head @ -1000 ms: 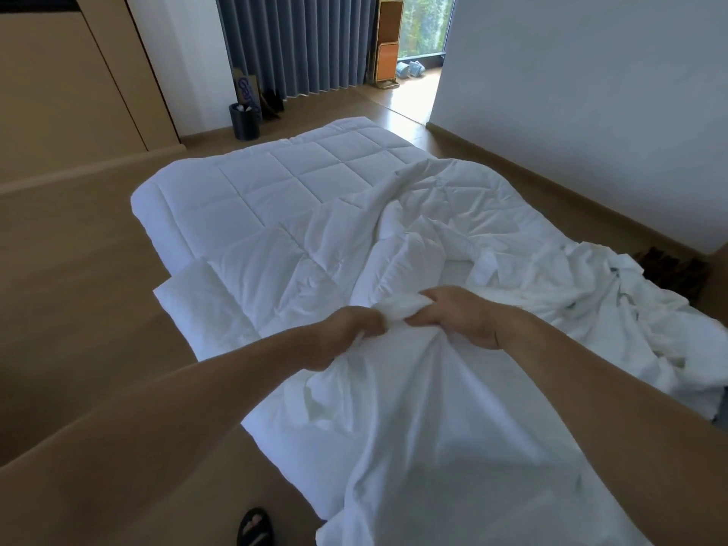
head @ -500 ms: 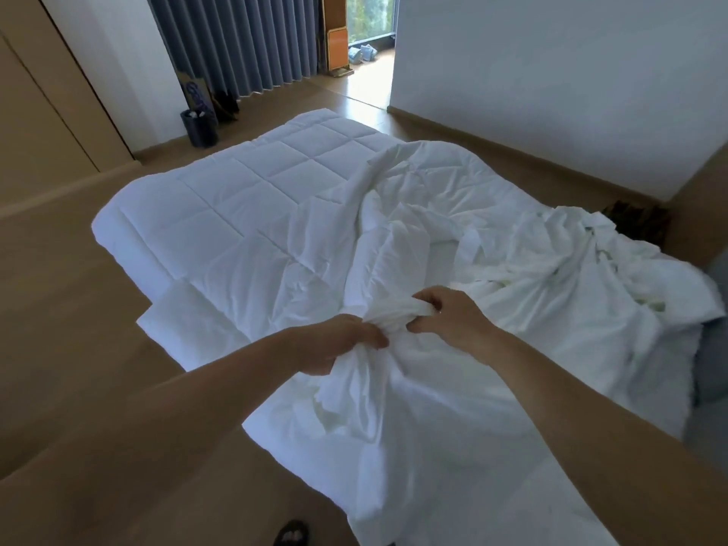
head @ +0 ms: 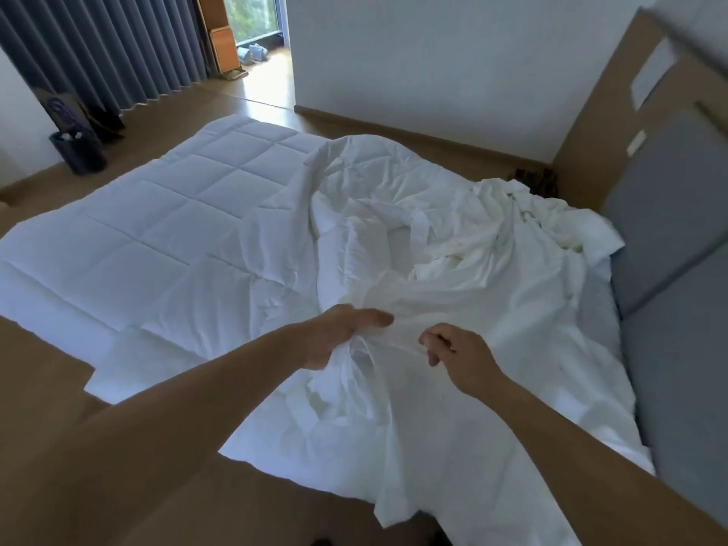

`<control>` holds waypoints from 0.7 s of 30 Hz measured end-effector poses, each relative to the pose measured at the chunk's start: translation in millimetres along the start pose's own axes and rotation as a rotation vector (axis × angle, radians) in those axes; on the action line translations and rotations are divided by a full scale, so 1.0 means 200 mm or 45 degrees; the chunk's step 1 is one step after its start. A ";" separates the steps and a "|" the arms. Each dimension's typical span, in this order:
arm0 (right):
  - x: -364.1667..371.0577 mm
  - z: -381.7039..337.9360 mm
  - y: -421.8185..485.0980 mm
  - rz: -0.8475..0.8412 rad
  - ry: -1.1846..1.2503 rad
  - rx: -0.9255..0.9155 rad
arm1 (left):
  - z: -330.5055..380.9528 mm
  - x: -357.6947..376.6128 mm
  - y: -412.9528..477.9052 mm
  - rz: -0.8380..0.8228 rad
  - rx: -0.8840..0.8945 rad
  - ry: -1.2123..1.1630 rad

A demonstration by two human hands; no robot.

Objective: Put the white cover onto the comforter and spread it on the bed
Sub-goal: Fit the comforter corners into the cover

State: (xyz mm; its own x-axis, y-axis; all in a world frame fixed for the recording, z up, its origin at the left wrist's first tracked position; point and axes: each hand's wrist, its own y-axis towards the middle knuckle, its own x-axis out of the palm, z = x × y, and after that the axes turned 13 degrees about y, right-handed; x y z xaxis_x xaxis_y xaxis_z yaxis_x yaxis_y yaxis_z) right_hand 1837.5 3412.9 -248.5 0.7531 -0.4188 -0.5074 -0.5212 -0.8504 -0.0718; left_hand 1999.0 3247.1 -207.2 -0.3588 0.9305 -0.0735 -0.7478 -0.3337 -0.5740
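A quilted white comforter (head: pixel 157 238) lies flat across the left and far side of the bed. The thin white cover (head: pixel 453 277) lies crumpled over its right half and hangs down over the near edge. My left hand (head: pixel 338 333) grips a bunched fold of the cover near the bed's middle. A little to its right, my right hand (head: pixel 457 352) has loosely curled fingers against a stretched bit of the cover; whether they pinch it is unclear.
A grey padded headboard (head: pixel 669 238) runs along the right side. A dark bin (head: pixel 78 151) stands on the wooden floor at the far left, near grey curtains (head: pixel 98 49). A white wall (head: pixel 433 65) and an open doorway are beyond the bed.
The view has swung right, bringing the headboard in. My two hands, gripping the cover close together before, have moved apart, and my right hand's grip has loosened.
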 end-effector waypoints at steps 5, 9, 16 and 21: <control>0.04 -0.21 0.03 -0.128 -0.103 -0.168 | -0.09 -0.03 -0.02 -0.056 0.022 0.062; 0.05 -0.10 0.01 -0.334 -0.406 -0.039 | -0.08 -0.08 -0.07 -0.070 0.098 -0.083; 0.09 -0.09 0.04 -0.024 -0.486 -0.451 | -0.04 -0.11 -0.10 -0.105 -0.026 0.592; 0.10 -0.27 0.13 -0.510 -0.782 -0.632 | 0.02 -0.10 -0.11 -0.372 -0.012 0.827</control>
State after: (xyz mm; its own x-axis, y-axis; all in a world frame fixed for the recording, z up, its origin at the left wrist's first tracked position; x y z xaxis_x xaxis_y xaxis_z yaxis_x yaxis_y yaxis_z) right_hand 1860.3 3366.2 -214.6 0.4187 0.0640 -0.9058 0.0776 -0.9964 -0.0345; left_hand 2019.8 3235.2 -189.8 0.2636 0.8844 -0.3851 -0.7568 -0.0579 -0.6511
